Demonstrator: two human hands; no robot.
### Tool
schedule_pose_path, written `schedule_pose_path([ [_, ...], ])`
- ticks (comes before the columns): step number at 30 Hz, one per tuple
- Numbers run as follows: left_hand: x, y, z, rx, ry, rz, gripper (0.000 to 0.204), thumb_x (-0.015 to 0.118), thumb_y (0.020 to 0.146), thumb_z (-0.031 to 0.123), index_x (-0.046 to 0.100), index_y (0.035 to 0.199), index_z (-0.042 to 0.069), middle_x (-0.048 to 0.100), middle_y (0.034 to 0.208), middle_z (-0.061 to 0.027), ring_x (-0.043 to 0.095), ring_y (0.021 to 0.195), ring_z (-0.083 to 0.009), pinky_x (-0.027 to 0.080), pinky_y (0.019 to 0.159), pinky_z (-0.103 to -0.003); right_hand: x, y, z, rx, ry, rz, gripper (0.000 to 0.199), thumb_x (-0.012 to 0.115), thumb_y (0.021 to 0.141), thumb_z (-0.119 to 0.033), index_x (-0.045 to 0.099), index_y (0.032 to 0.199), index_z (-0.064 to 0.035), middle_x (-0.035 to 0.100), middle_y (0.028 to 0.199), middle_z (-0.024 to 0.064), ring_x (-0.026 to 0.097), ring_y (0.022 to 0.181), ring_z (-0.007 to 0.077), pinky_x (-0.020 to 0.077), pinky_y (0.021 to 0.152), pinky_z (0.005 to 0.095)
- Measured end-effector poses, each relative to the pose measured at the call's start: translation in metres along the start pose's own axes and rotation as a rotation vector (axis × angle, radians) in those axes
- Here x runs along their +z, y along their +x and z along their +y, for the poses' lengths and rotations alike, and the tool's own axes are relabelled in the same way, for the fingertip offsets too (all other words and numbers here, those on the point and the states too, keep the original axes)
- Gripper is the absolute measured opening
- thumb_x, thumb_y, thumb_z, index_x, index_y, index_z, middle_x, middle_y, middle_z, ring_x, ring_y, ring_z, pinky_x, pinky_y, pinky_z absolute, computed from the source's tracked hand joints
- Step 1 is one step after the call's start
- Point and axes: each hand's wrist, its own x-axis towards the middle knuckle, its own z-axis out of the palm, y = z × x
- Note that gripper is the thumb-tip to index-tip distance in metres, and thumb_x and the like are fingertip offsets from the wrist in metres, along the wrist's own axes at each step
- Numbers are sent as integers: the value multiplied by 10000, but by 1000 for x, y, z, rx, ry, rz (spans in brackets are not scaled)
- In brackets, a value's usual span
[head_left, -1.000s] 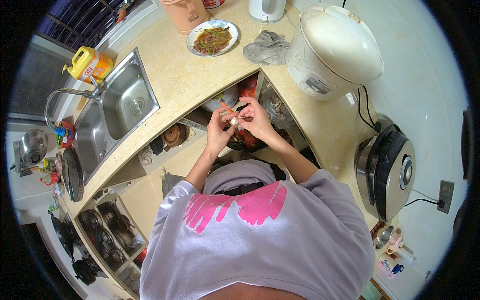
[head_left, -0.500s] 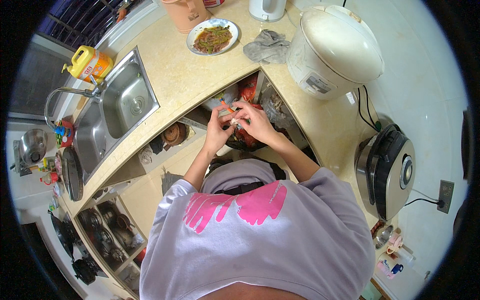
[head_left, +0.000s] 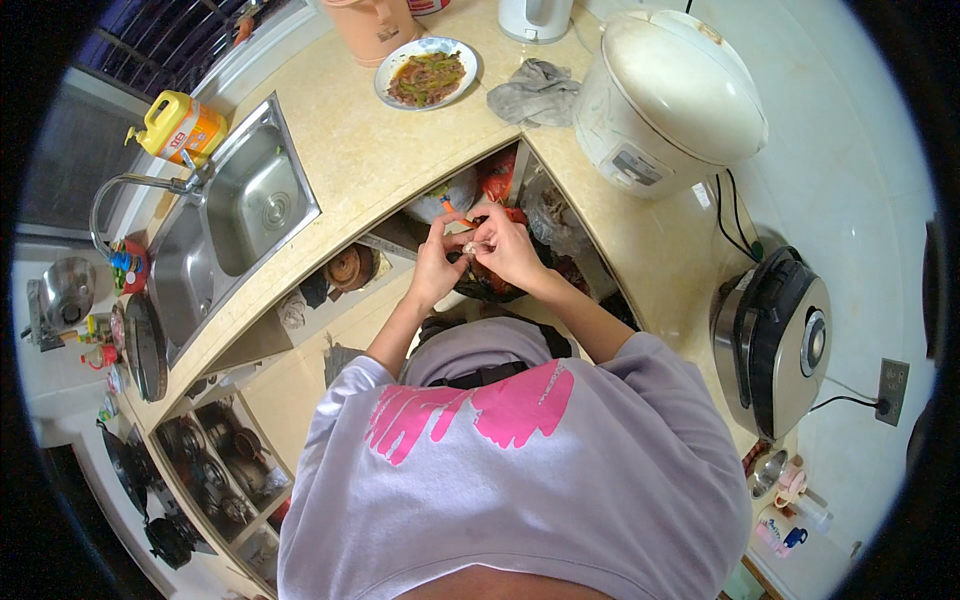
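Both my hands meet above the open corner of the lower cabinet. My left hand (head_left: 438, 265) is closed, its fingertips pinching a small whitish piece (head_left: 471, 248) that looks like a garlic clove. From the other side, my right hand (head_left: 511, 248) pinches the same piece with thumb and fingers. A thin orange stick-like thing with a blue end (head_left: 449, 207) shows just beyond the fingertips; I cannot tell whether a hand holds it. Below the hands sits a dark bag (head_left: 490, 287) with reddish and mixed contents, partly hidden by them.
On the counter (head_left: 345, 140) stand a plate of cooked food (head_left: 425, 80), a grey cloth (head_left: 535, 92) and a large white cooker (head_left: 665, 110). A steel sink (head_left: 262, 205) lies left, a dark-and-silver rice cooker (head_left: 770, 345) right. Clear plastic bags (head_left: 552, 220) fill the cabinet's right side.
The fingers have shifted slightly around the whitish piece, and my right hand's fingers have turned a little. Both hands stay over the dark bag.
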Motion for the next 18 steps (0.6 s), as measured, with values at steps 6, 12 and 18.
schedule_pose_path([
  [6,-5,0,-6,-27,-275,-18,534,558,770,-153,334,1200,72,592,1125,-166,587,1005,-201,477,868,-325,-7,3,41,192,104,187,493,655,680,49,404,1096,-32,626,740,114,640,689,184,504,621,294],
  [12,-5,0,-7,-18,-279,-2,556,572,768,-143,327,1219,72,597,1079,-145,585,992,-196,480,861,-314,-8,4,18,199,247,29,478,668,714,29,410,1112,-29,649,775,122,653,738,184,512,647,296],
  [18,-4,3,-4,10,-126,42,585,598,734,-150,336,1214,59,620,1000,-139,605,936,-190,494,819,-303,-9,2,-6,-21,13,-38,514,651,721,15,422,1178,-45,649,785,116,655,722,246,511,617,324],
])
